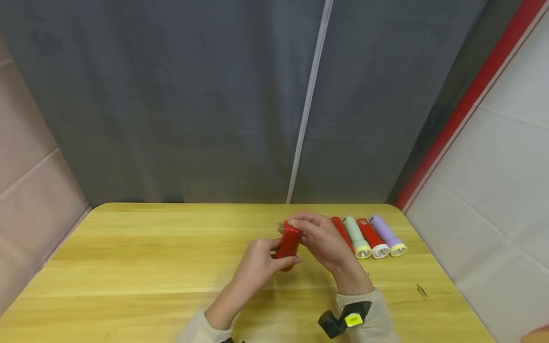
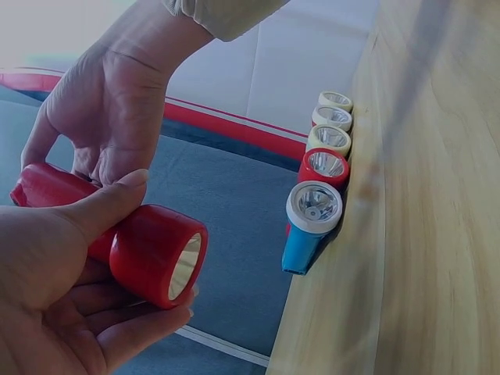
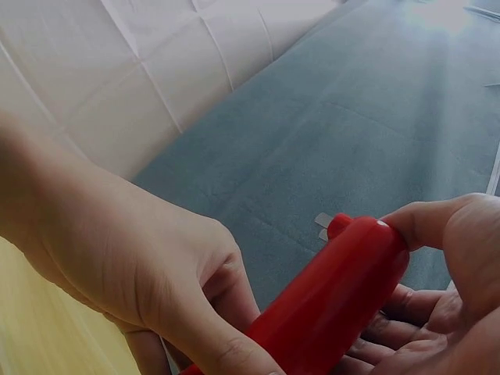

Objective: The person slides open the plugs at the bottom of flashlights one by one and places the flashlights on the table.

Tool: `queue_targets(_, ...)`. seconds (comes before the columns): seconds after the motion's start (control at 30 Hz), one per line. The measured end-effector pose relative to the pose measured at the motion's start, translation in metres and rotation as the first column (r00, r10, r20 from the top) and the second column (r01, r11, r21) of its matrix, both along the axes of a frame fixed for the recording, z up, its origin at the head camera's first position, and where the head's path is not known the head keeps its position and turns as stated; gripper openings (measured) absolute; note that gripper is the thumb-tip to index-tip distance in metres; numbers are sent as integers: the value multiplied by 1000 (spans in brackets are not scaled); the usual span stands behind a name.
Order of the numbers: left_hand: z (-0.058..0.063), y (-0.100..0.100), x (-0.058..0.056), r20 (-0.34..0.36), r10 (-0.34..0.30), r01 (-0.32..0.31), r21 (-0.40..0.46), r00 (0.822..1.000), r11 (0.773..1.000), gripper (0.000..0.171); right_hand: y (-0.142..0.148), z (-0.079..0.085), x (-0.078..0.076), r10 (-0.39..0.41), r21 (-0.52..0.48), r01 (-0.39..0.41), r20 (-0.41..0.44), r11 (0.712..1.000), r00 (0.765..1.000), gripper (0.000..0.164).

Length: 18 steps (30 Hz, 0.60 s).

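A red flashlight [image 1: 289,240] is held tilted above the table, its lit-side head down toward the person. My left hand [image 1: 254,267] grips it near the head, with the thumb [image 2: 109,207] over the body and the fingers beneath. At the tail end, my right hand [image 1: 322,240] holds the flashlight between thumb and fingers. Two flat metal prongs [image 3: 323,225] stick out from a red piece on the side of the tail. The clear lens [image 2: 186,266] shows in the left wrist view.
Several flashlights lie in a row at the back right of the wooden table [image 1: 150,267]: a purple one [image 1: 384,231], red ones, a pale green one [image 1: 354,232] and a blue one [image 2: 301,250]. A grey curtain [image 1: 193,105] hangs behind; a white wall [image 1: 493,190] stands at right.
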<state>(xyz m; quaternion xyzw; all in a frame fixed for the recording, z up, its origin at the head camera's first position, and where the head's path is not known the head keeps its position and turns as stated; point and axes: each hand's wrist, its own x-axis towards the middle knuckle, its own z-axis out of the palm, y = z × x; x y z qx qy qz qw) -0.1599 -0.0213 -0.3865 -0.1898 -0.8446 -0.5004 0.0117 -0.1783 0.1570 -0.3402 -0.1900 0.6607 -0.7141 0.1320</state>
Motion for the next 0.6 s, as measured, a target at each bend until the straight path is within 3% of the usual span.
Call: queue_targets(0.6, 1, -1, 1, -14, -4, 4, -15, 1000, 1000, 27, -4, 0, -1, -40, 28, 40, 19, 999, 999, 19)
